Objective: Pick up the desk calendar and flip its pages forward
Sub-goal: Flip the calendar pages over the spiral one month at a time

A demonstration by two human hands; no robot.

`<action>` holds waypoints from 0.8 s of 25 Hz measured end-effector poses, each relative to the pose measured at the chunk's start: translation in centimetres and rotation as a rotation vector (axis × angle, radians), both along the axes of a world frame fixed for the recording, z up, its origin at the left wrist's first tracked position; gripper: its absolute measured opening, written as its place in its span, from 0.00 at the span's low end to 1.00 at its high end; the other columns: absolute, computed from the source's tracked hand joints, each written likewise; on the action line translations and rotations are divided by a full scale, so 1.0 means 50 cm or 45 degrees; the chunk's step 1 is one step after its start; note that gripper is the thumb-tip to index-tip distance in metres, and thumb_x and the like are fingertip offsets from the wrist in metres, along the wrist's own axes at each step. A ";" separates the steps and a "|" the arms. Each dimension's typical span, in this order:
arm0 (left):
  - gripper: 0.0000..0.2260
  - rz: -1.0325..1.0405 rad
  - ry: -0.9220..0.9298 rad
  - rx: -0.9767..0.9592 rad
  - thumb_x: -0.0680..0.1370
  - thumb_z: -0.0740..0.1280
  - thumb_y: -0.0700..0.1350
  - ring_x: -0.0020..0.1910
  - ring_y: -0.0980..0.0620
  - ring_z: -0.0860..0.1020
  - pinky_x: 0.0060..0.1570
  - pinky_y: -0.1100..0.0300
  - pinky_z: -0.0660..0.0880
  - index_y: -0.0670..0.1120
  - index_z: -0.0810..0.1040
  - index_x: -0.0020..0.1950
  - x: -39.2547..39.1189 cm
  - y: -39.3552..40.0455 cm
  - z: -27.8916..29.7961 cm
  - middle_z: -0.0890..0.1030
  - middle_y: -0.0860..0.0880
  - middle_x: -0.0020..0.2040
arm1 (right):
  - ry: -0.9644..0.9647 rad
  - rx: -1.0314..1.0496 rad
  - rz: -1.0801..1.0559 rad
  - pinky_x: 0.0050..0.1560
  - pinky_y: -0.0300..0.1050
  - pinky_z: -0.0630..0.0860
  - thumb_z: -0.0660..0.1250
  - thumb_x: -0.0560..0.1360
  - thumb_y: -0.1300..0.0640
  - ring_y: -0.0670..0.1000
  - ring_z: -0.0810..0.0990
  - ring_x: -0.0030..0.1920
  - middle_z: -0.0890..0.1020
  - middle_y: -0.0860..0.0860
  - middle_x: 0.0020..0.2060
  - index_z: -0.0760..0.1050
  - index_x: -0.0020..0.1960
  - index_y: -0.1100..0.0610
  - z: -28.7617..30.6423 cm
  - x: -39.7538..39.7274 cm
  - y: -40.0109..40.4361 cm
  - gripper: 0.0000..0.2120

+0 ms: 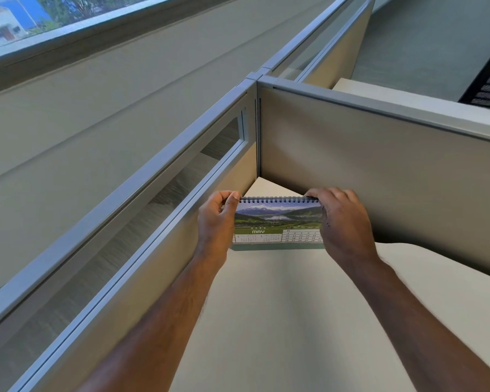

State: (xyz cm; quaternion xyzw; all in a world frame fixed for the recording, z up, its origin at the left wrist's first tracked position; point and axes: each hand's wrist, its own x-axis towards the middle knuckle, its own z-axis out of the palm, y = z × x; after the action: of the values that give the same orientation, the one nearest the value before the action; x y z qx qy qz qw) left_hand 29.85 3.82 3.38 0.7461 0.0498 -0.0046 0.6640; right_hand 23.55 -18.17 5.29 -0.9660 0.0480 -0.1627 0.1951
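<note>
Wire-bound at the top, the desk calendar [277, 222] is pinched at both ends of its spiral, left hand [215, 219] on one corner, right hand [344, 224] curled over the other, likely steadying it for a page turn. It faces us in the cubicle corner, just above the pale desk [280, 321], showing May under a mountain-valley photo.
</note>
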 end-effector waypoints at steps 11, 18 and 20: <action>0.08 -0.031 0.005 -0.081 0.85 0.64 0.50 0.44 0.49 0.88 0.39 0.60 0.85 0.49 0.79 0.50 -0.002 0.001 0.001 0.85 0.47 0.45 | 0.070 1.231 -0.578 0.73 0.58 0.69 0.67 0.79 0.65 0.54 0.65 0.77 0.64 0.51 0.80 0.57 0.81 0.53 -0.160 -0.114 0.037 0.34; 0.07 -0.024 -0.019 -0.087 0.85 0.64 0.48 0.42 0.52 0.88 0.37 0.64 0.83 0.50 0.79 0.50 -0.007 0.000 -0.002 0.84 0.50 0.43 | 0.176 1.327 -0.524 0.67 0.57 0.72 0.67 0.81 0.59 0.54 0.69 0.75 0.68 0.49 0.78 0.64 0.79 0.45 -0.187 -0.117 0.033 0.29; 0.07 -0.020 -0.024 -0.094 0.85 0.64 0.48 0.42 0.53 0.88 0.36 0.65 0.82 0.49 0.79 0.50 -0.007 0.000 -0.002 0.84 0.51 0.42 | 0.149 1.316 -0.532 0.65 0.54 0.74 0.68 0.81 0.58 0.53 0.71 0.74 0.70 0.49 0.77 0.66 0.77 0.46 -0.191 -0.120 0.032 0.27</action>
State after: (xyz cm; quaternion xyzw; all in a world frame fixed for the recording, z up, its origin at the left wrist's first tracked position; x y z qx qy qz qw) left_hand 29.50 3.84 3.27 0.7215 0.0375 -0.0045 0.6914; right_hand 17.54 -16.55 -4.26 -0.7222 0.3227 -0.0994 0.6037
